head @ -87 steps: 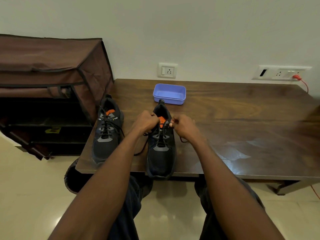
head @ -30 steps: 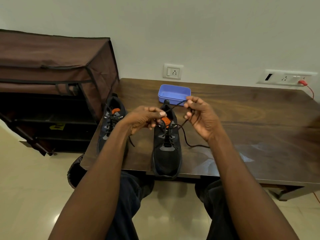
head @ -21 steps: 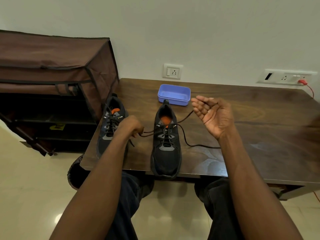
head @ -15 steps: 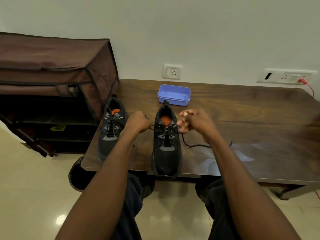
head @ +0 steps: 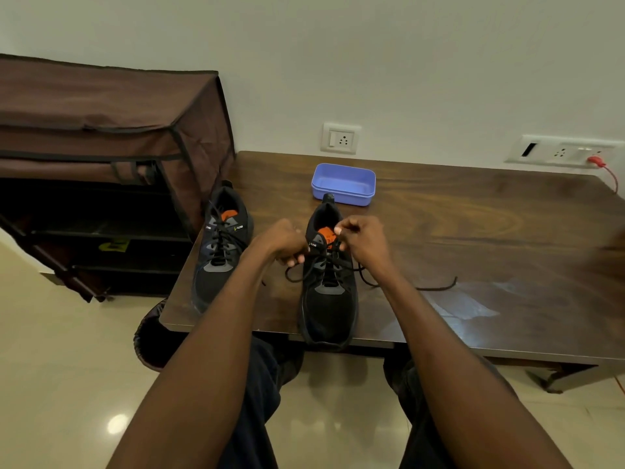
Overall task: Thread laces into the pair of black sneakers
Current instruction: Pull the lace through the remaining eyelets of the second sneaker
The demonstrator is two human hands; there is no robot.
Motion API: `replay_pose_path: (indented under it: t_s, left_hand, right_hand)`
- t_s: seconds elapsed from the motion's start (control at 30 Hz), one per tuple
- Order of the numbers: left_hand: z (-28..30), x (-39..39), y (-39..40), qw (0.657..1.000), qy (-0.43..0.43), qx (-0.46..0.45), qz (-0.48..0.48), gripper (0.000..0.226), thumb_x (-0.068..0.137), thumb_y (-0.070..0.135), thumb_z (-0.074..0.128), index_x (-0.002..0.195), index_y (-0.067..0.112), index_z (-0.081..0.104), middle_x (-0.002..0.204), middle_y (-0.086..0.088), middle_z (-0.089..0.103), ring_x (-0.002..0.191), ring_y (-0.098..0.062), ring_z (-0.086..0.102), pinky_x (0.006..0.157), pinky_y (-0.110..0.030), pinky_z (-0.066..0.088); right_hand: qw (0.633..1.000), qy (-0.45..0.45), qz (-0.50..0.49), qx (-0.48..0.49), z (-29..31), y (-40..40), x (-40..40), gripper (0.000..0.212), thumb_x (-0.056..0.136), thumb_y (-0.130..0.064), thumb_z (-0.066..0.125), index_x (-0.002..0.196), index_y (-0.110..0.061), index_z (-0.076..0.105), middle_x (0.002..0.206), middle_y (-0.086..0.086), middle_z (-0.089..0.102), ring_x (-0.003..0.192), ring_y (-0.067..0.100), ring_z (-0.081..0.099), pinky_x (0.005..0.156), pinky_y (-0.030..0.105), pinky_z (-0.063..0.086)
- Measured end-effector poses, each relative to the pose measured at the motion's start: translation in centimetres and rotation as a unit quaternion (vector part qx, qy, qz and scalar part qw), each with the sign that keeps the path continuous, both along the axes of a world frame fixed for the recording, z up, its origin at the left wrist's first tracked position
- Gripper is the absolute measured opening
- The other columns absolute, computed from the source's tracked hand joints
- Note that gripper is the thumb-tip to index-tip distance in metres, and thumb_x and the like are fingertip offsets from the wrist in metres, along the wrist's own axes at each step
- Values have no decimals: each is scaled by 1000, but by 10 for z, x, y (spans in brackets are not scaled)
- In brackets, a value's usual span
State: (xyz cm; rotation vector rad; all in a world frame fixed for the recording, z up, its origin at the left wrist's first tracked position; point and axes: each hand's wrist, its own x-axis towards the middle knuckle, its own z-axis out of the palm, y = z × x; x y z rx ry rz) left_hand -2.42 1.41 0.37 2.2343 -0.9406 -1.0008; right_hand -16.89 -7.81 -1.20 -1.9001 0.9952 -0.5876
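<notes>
Two black sneakers with orange insoles stand on a dark wooden table (head: 473, 238). The left sneaker (head: 220, 248) is laced and stands apart at the table's left edge. The right sneaker (head: 327, 286) points toward me, its toe at the front edge. My left hand (head: 282, 242) grips the black lace (head: 422, 287) at the shoe's left side, near the top eyelets. My right hand (head: 363, 242) pinches the lace over the tongue. One lace end trails right across the table; a loop hangs below my left hand.
A purple plastic box (head: 343, 184) sits behind the right sneaker. A brown fabric shoe rack (head: 101, 157) stands left of the table. Wall sockets (head: 340, 138) are behind, and one on the right has a red plug (head: 595, 160). My knees are under the table's front edge.
My right hand came down from a raised, lace-pulling position to the shoe's tongue. My left hand moved in toward the shoe. Both hands now hold the lace close to the top eyelets.
</notes>
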Motion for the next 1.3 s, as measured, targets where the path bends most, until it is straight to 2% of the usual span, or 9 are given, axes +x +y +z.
replay_pose_path:
  t_s: [0.13, 0.3, 0.43, 0.57, 0.67, 0.8, 1.0, 1.2, 1.3]
  left_hand:
    - [-8, 4, -6, 996, -28, -30, 79, 15, 91, 16, 59, 81, 9, 66, 75, -7, 68, 58, -14, 59, 50, -23, 40]
    - [-10, -1, -13, 989, 39, -59, 126, 13, 93, 12, 62, 81, 8, 60, 70, -6, 63, 57, -13, 57, 56, -25, 45]
    - [-15, -5, -17, 983, 96, -67, 138, 10, 94, 4, 59, 85, 5, 62, 77, -10, 64, 58, -14, 57, 61, -26, 51]
    - [-14, -10, -20, 982, 94, -68, 151, 8, 95, 0, 56, 97, -1, 64, 84, -13, 63, 60, -13, 56, 60, -23, 49]
    - [-14, -13, -23, 982, 94, -61, 153, 8, 95, 2, 57, 89, 1, 63, 87, -13, 62, 66, -14, 57, 62, -22, 50]
    - [-17, -10, -22, 981, 93, -68, 156, 11, 94, 2, 58, 101, -2, 65, 94, -16, 67, 70, -16, 61, 71, -26, 55]
    - [-17, -11, -19, 978, 94, -77, 167, 9, 94, 1, 57, 93, 1, 65, 86, -12, 66, 65, -14, 60, 63, -24, 53]
    - [-15, -10, -19, 977, 104, -76, 172, 13, 92, -3, 58, 82, 3, 63, 79, -11, 65, 60, -14, 61, 61, -23, 55]
    - [-12, -8, -16, 974, 124, -77, 172, 16, 92, -4, 58, 78, 4, 62, 76, -13, 65, 59, -15, 62, 61, -24, 56]
  right_hand:
    - [997, 51, 8, -51, -7, 3, 10, 22, 96, -3, 53, 105, -14, 70, 103, 4, 66, 87, 13, 62, 68, 20, 45]
    - [958, 195, -1, -209, -8, 3, 18, 16, 94, -12, 59, 102, -14, 73, 110, 7, 53, 106, 22, 48, 91, 36, 36]
    - [970, 197, -19, -137, -10, 0, 25, 18, 90, -9, 58, 83, -13, 74, 102, 3, 58, 104, 19, 46, 97, 43, 31]
    - [988, 152, 26, -6, -6, -10, 21, 24, 91, -6, 56, 73, -13, 71, 85, 7, 69, 84, 21, 64, 72, 37, 55]
    - [989, 132, 54, 37, -2, -9, 18, 23, 94, -3, 54, 80, -12, 70, 85, 7, 67, 70, 10, 60, 55, 20, 43]
    - [989, 135, 59, 0, -5, -9, 20, 22, 93, -5, 58, 81, -15, 73, 85, 1, 68, 76, 9, 62, 60, 20, 46]
    - [981, 163, 96, -42, -4, -8, 22, 17, 93, -8, 57, 84, -7, 71, 85, 6, 67, 77, 13, 60, 62, 22, 42]
    - [994, 85, 63, 37, -6, -7, 18, 16, 91, -1, 59, 83, -3, 73, 76, 2, 66, 65, 5, 56, 58, 17, 44]
    - [996, 70, 39, 49, -13, -9, 21, 8, 87, -6, 68, 83, -8, 75, 87, 7, 71, 75, 9, 63, 63, 18, 46]
